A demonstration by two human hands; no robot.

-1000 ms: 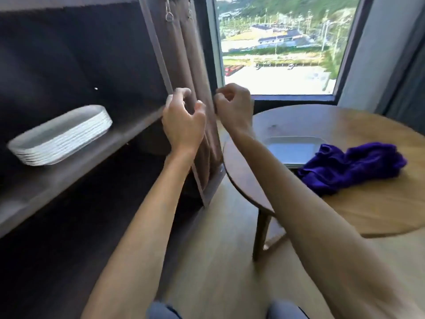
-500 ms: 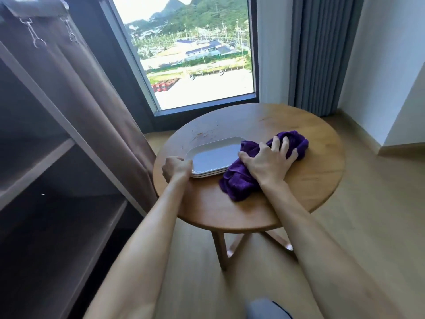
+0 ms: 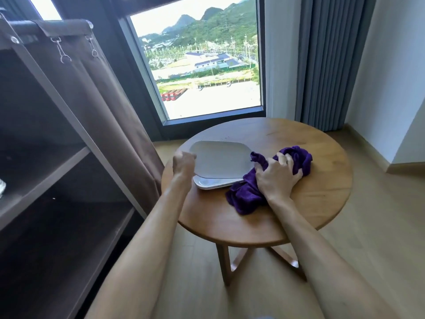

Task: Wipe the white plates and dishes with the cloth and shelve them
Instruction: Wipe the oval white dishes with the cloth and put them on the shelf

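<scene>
At the left edge of the round counter (image 3: 299, 217), the top white plate (image 3: 220, 160) is held by the left grip (image 3: 183, 162), tilted above the lower plate (image 3: 213, 183). The purple cloth (image 3: 255, 189), just beside the plates, is clutched by the right grip (image 3: 277, 174).

Left hand (image 3: 183, 162) fingers curled, gripping; right hand (image 3: 277, 178) fingers clenched, both forearms extended.
</scene>
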